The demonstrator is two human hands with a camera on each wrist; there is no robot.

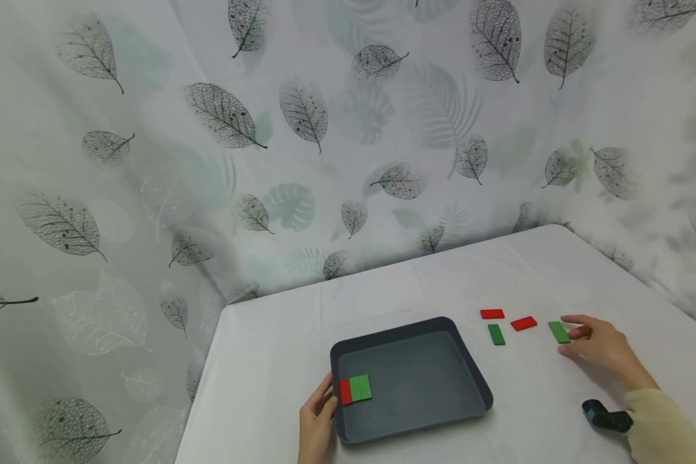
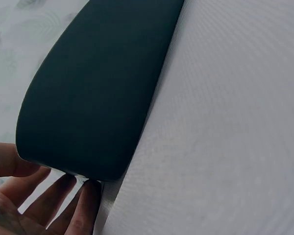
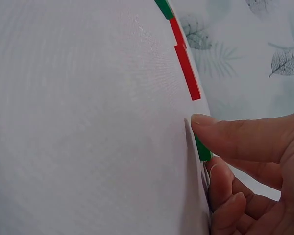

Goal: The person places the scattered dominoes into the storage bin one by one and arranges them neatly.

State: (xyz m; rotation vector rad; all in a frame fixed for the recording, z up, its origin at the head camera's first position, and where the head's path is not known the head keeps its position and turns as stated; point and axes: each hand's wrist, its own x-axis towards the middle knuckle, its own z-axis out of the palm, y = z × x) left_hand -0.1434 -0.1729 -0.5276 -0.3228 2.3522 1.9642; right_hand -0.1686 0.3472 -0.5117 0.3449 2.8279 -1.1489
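Observation:
A dark grey tray (image 1: 417, 428) lies on the white table. My left hand (image 1: 316, 419) holds it by the left side, thumb at the rim and fingers against the outer wall. The left wrist view shows the tray's dark wall (image 2: 88, 98) up close above those fingers. Inside the tray, a red tile (image 1: 345, 392) and two green tiles (image 1: 360, 388) sit side by side at the left wall. My right hand (image 1: 603, 345) is around a green tile (image 1: 559, 332) on the table, thumb and forefinger spread by its ends. The thumb partly covers that tile (image 3: 203, 151) in the right wrist view.
Two red tiles (image 1: 524, 323) and another green tile (image 1: 497, 334) lie between the tray and my right hand. A small black device (image 1: 606, 417) is beside the right sleeve (image 1: 661, 419). A leaf-patterned curtain (image 1: 348, 161) hangs behind the table.

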